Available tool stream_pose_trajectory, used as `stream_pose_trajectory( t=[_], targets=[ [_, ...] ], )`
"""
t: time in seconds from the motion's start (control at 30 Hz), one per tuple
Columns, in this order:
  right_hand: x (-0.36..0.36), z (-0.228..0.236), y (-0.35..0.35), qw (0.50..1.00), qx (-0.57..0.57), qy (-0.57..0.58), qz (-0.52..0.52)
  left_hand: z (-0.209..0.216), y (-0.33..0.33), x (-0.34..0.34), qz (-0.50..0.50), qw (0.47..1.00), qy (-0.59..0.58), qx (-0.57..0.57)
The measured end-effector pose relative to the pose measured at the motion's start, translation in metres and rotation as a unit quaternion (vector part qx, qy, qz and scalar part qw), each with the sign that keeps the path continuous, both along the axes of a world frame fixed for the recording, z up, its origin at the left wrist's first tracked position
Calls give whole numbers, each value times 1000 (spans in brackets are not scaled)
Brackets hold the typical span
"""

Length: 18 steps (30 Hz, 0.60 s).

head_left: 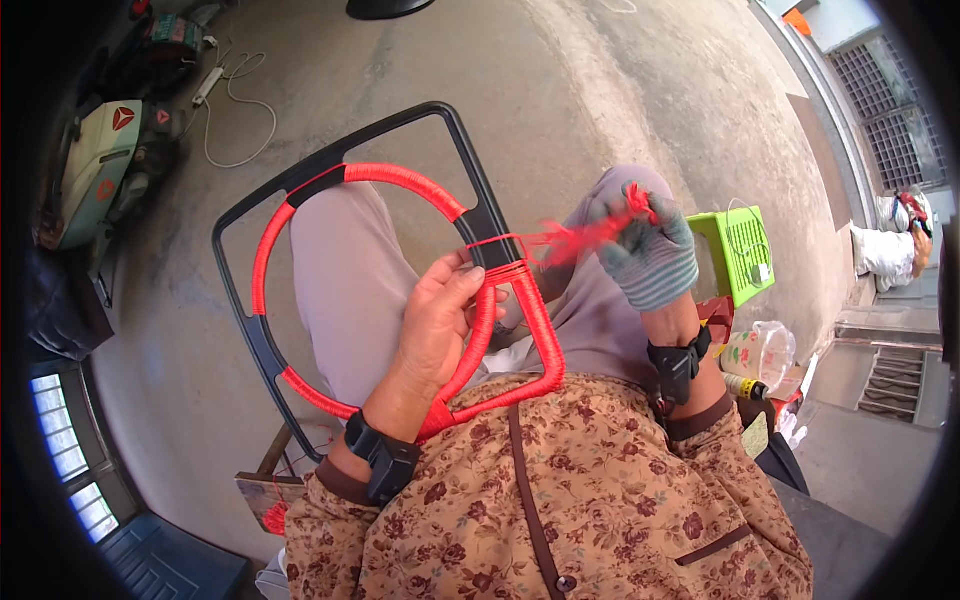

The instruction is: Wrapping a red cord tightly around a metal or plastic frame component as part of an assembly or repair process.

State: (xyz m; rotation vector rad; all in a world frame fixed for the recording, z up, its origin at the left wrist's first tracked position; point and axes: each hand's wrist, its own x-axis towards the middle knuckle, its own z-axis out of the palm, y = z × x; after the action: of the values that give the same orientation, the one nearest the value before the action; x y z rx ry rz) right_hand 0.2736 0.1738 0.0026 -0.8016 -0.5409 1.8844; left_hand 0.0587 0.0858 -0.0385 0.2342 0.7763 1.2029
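A black frame (pixel 486 220) with a round ring inside it rests on the person's lap (pixel 345 260), right by the left fingers. Red cord (pixel 543 325) is wrapped round and round most of the ring and the loop just under those fingers. The bare left hand (pixel 437 310) pinches the frame where the cord crosses it, thumb on top. From there a bit of cord runs over to the right hand (pixel 650 245), in a stripy glove. Its fingers are curled around a fuzzy red bundle (pixel 590 238); the bundle is blurry. Just right of the gloved fingers is a lime-green plastic box (pixel 735 255) with slots. Far left of both hands stands a scooter (pixel 100 180).
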Motion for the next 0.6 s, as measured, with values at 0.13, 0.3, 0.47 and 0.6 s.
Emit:
stream_pose_trajectory(
  t=[0.13, 0.3, 0.47, 0.6],
  targets=[
    [14, -2, 2, 994, 34, 37, 96, 1, 0, 4, 32, 996, 57, 54],
    [-1, -7, 1, 705, 387, -552, 222, -7, -2, 3, 27, 997, 68, 25],
    [-24, 11, -4, 804, 105, -522, 263, -7, -5, 3, 12, 992, 119, 28],
    [-41, 14, -20, 779, 257, -488, 297, -7, -2, 3, 14, 993, 116, 27]
  ],
)
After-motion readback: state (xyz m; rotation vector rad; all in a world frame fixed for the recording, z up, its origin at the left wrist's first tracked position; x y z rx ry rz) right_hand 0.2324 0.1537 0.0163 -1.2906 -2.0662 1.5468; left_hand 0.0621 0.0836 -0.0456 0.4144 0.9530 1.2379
